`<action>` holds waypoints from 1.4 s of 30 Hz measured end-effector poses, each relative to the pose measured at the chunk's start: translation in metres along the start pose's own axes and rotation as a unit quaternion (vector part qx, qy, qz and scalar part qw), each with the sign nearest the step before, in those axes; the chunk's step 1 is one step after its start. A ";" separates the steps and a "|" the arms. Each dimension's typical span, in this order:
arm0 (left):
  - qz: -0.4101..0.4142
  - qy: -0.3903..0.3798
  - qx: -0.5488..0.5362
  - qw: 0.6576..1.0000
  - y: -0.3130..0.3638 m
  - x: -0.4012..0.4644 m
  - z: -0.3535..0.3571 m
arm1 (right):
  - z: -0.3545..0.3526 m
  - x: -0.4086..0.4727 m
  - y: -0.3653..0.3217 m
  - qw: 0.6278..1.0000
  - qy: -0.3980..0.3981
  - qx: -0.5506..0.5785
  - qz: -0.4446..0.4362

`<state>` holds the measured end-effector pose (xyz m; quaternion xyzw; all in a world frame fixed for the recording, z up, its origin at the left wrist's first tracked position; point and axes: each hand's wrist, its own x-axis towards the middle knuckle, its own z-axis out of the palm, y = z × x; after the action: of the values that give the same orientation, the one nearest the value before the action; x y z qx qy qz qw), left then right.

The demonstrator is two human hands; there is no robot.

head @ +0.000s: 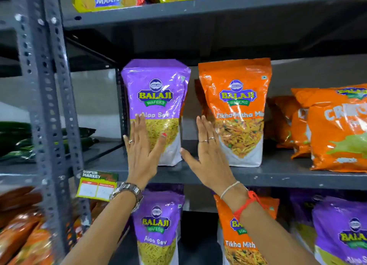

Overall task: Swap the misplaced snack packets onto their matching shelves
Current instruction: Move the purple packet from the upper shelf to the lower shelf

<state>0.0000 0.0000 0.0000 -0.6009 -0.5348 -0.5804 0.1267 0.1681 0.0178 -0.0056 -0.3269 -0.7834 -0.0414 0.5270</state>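
Two flat hands, fingers together: left hand [141,149] on purple Aloo Sev pkt [155,98], right hand [208,151] beside orange Tikha Mitha pkt [238,106].

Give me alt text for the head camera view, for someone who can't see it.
Two open hands reach to a grey middle shelf: the left hand lies flat on a purple Aloo Sev packet, the right hand beside an orange Tikha Mitha Mix packet. The shelf below holds another purple packet and orange packet.
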 end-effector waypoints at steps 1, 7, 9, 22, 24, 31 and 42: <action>-0.035 0.010 -0.015 0.999 -0.007 0.002 -0.003 | 0.009 0.004 -0.002 0.998 -0.024 0.048 0.038; -0.249 -0.024 -0.278 0.927 -0.030 0.021 -0.012 | 0.050 0.035 -0.019 0.951 -0.087 0.232 0.185; -0.290 -0.052 -0.339 0.893 -0.042 0.030 -0.014 | 0.060 0.036 -0.017 0.947 -0.081 0.246 0.189; -0.210 -0.097 -0.255 0.939 -0.031 -0.004 -0.056 | 0.037 0.012 -0.029 0.946 -0.069 0.244 0.200; -0.195 -0.085 -0.241 0.947 -0.025 -0.018 -0.067 | 0.032 0.002 -0.032 0.948 -0.065 0.252 0.184; -0.205 -0.088 -0.248 0.943 -0.004 -0.082 -0.091 | 0.012 -0.046 -0.036 0.948 -0.076 0.280 0.129; -0.242 -0.110 -0.210 0.941 -0.038 -0.225 -0.044 | 0.041 -0.200 0.022 0.878 -0.210 0.366 0.224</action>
<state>0.0007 -0.1311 -0.1920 -0.5259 -0.5405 -0.6234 -0.2065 0.1938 -0.0419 -0.2007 -0.2785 -0.7404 0.4376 0.4275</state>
